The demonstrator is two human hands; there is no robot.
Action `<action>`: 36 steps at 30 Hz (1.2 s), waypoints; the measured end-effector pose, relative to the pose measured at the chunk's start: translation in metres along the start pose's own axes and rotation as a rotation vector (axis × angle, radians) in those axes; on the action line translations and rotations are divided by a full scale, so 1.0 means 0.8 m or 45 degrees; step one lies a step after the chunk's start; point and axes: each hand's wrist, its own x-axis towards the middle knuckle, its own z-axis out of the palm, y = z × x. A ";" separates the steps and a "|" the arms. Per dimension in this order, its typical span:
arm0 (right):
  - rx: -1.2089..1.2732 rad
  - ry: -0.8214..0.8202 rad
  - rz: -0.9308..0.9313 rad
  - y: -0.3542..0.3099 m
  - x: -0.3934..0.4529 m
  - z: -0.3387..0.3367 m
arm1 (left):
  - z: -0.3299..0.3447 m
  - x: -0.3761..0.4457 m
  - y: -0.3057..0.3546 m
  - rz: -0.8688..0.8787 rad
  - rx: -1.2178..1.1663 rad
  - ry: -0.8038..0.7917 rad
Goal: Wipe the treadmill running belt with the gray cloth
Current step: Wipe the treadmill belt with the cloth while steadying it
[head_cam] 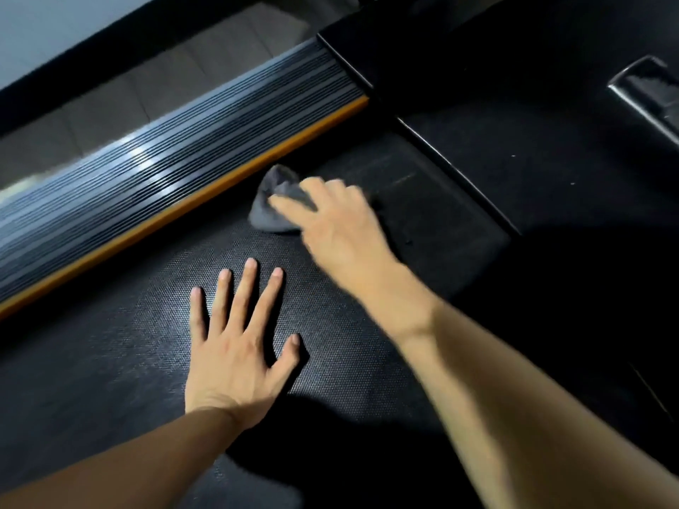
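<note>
Left hand [235,347] lies splayed flat on belt [110,361]; right hand [330,218] grips gray cloth [272,211].

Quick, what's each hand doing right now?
Left hand: open, flat on the running belt.
Right hand: on the gray cloth; too blurred to tell its grip.

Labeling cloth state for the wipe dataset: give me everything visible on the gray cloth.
The gray cloth is a small, soft, matte fabric piece, bunched into a crumpled lump rather than spread flat. It lies on the black textured running belt, close to the orange strip along the ribbed side rail. The right hand covers its right part, fingers over it; motion blur hides the exact grip.
</note>
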 end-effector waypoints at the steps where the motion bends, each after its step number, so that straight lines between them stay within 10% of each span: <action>1: -0.086 0.041 0.112 0.031 -0.001 -0.006 | 0.000 0.000 0.000 -0.001 0.003 0.006; 8: -0.125 0.190 0.722 0.061 -0.018 -0.016 | 0.002 -0.001 0.001 -0.007 0.025 0.030; 14: 0.040 0.056 0.052 -0.050 -0.081 -0.005 | 0.007 -0.001 -0.003 0.002 0.030 0.023; 21: -0.210 0.146 0.690 0.102 -0.095 -0.041 | 0.009 -0.001 -0.002 -0.003 0.012 0.057; 29: -0.095 -0.039 0.150 -0.026 -0.140 -0.031 | 0.006 -0.001 0.001 0.001 -0.034 0.059; 36: -0.283 0.055 0.648 0.095 -0.141 -0.057 | 0.007 -0.001 0.003 -0.022 -0.027 0.077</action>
